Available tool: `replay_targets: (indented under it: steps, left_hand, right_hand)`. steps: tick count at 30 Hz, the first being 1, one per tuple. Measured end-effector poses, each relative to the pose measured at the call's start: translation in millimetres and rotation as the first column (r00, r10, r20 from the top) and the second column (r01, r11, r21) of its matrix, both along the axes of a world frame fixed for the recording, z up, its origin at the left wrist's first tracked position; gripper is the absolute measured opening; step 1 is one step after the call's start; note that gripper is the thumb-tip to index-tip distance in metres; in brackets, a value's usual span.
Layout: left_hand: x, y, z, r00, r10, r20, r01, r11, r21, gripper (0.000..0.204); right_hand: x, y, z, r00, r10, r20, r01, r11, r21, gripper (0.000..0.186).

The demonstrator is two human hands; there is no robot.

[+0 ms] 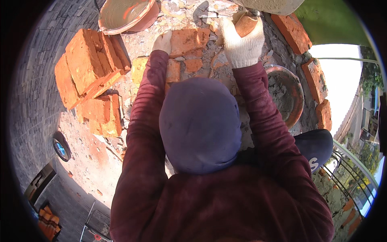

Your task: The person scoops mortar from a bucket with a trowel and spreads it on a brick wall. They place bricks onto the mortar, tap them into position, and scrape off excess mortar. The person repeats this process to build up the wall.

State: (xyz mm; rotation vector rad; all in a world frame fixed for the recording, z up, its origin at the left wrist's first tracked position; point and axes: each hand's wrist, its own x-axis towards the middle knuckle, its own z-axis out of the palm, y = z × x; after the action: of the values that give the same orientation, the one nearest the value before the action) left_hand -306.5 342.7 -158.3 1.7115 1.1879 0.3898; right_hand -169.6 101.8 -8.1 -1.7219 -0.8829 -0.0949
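My right hand, in a white knitted glove, is closed round the tan handle of a trowel. The trowel's broad grey blade reaches past the top edge of the picture. At the left end of an orange brick, my left hand grips it, gloved too, its fingers partly hidden. This brick lies among rubble, with broken brick pieces just below it. Beside my right forearm is a round basin with grey mortar inside.
Bricks are stacked to the left, with more bricks beneath. A second basin of wet mortar stands at the upper left. Bricks in a row line the right edge. A wheel lies at the lower left.
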Motion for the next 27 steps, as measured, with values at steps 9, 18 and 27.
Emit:
replay_targets:
  steps: [9,18,27]
  left_hand:
    - [-11.0,-7.6,-9.3,0.944,-0.256,-0.21,0.33,0.765,0.553,0.044]
    - [-5.7,-4.2,-6.4,0.993,-0.025,-0.116,0.042,0.988,0.147,0.062]
    - [-14.9,-10.2,31.9,0.967,-0.206,0.149,0.151,0.938,0.313,0.062]
  right_hand:
    - [4.4,0.0,-24.6,0.983,0.057,-0.176,-0.139,0.853,-0.503,0.042]
    - [-27.2,-10.0,-26.4,0.965,0.067,-0.254,-0.258,0.431,-0.865,0.06]
    - [-2.8,-43.2,-22.5,0.889,-0.046,-0.455,-0.138,0.921,-0.363,0.057]
